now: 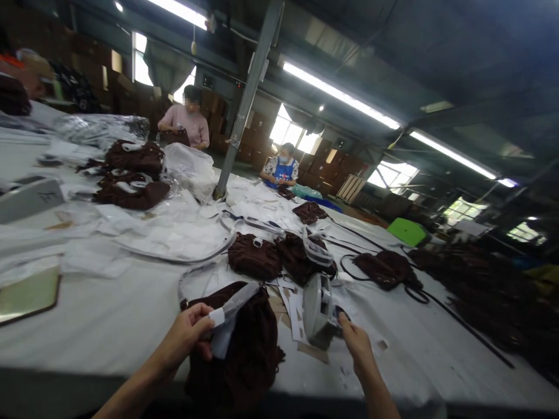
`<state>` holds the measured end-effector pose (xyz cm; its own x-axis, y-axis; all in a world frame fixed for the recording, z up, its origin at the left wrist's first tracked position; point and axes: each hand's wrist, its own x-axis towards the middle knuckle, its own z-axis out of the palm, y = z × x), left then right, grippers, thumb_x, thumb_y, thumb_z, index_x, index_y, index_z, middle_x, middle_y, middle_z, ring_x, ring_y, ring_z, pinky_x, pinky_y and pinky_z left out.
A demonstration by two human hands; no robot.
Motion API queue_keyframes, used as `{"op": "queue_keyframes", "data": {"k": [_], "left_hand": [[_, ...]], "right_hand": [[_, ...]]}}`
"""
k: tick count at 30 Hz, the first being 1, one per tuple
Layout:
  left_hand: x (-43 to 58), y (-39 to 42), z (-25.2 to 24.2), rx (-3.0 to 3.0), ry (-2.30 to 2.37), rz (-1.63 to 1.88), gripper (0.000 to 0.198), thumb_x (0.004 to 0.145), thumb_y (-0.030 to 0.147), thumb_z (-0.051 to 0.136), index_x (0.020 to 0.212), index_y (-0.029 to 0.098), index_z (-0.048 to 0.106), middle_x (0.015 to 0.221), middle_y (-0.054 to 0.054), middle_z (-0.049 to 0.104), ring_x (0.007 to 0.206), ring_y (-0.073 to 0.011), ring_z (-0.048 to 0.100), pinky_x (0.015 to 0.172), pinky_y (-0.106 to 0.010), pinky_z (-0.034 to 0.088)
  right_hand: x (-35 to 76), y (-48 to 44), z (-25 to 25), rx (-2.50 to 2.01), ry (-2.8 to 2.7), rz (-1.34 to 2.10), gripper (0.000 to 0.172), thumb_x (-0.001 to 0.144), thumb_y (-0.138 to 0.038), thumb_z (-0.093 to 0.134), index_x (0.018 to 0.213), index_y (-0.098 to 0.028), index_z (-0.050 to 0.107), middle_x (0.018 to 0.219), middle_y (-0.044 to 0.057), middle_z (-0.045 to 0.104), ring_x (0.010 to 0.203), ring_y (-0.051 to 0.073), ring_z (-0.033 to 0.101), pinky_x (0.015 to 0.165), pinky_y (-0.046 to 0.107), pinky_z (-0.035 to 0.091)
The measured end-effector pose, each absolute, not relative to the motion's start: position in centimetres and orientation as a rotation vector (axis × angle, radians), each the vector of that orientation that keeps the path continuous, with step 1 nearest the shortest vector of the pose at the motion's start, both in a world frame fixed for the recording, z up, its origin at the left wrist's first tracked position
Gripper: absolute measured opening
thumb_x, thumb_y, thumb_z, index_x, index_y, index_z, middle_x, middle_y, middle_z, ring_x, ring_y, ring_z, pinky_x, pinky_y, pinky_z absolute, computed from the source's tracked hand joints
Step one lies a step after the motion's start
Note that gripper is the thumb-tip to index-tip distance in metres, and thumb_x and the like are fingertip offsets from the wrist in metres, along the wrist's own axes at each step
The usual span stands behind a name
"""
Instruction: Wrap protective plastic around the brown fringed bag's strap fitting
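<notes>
Long light tubes (340, 93) run under a dark roof, a slanted steel post (244, 105) rises from the far side of the work surface, and cardboard boxes (257, 125) are stacked by the windows. A wide table (109, 320) covered in white fills the view, strewn with white sheets (174, 238), brown bundles (131, 174) and black cords (463, 326). Beyond it a person in a pink top (187, 119) and a person in a blue apron (282, 169) are at work. At the near edge, the left hand (187, 337) pinches a white strip (231, 308) lying on a dark brown garment (248, 355). Just to its right, the right hand (356, 343) grips the near side of a grey device (317, 311) standing on the cloth.
</notes>
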<state>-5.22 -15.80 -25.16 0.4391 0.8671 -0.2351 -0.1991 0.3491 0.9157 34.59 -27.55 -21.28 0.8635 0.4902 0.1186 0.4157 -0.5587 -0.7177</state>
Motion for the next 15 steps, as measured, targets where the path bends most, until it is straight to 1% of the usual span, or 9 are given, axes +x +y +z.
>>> {"op": "queue_keyframes", "data": {"k": [1,3,9,12,15], "left_hand": [[-5.2,-15.8,-25.3,0.969,0.837,0.810,0.024,0.068,0.032,0.065,0.082,0.015,0.055,0.053,0.008,0.052,0.035,-0.0095,0.052,0.036,-0.019,0.044],[-5.1,-15.7,-25.4,0.983,0.835,0.800,0.025,0.069,0.034,0.065,0.082,0.016,0.055,0.053,0.007,0.053,0.034,-0.0097,0.052,0.035,-0.019,0.043],[-5.3,-15.7,-25.5,1.046,0.848,0.774,0.023,0.074,0.035,0.061,0.085,0.017,0.052,0.052,0.008,0.053,0.033,-0.0115,0.055,0.035,-0.020,0.044],[-5.4,-15.8,-25.3,1.064,0.854,0.769,0.024,0.075,0.035,0.061,0.086,0.017,0.051,0.053,0.007,0.053,0.033,-0.0113,0.055,0.034,-0.019,0.043],[-5.5,-15.9,-25.1,1.069,0.861,0.768,0.025,0.074,0.036,0.062,0.087,0.017,0.051,0.053,0.007,0.053,0.034,-0.0112,0.055,0.034,-0.018,0.042]], "right_hand": [[35.0,-27.5,-21.6,-2.235,-0.656,0.179,0.056,0.069,-0.057,0.049,0.080,-0.009,0.076,0.081,0.016,0.074,0.090,0.036,0.066,0.076,0.039,0.050],[35.3,-27.1,-22.3,-2.219,-0.650,0.251,0.050,0.065,-0.057,0.054,0.070,-0.012,0.075,0.072,0.012,0.073,0.085,0.032,0.067,0.071,0.035,0.050],[36.0,-25.9,-23.5,-2.168,-0.533,0.310,0.042,0.057,-0.055,0.063,0.060,-0.013,0.072,0.058,0.010,0.068,0.071,0.028,0.066,0.058,0.032,0.047],[36.2,-25.5,-23.7,-2.122,-0.496,0.331,0.040,0.052,-0.051,0.066,0.059,-0.012,0.071,0.057,0.009,0.068,0.065,0.025,0.064,0.058,0.032,0.047],[35.9,-25.6,-23.7,-2.080,-0.472,0.307,0.040,0.048,-0.050,0.067,0.061,-0.012,0.072,0.060,0.010,0.070,0.070,0.026,0.066,0.064,0.032,0.049]]}}
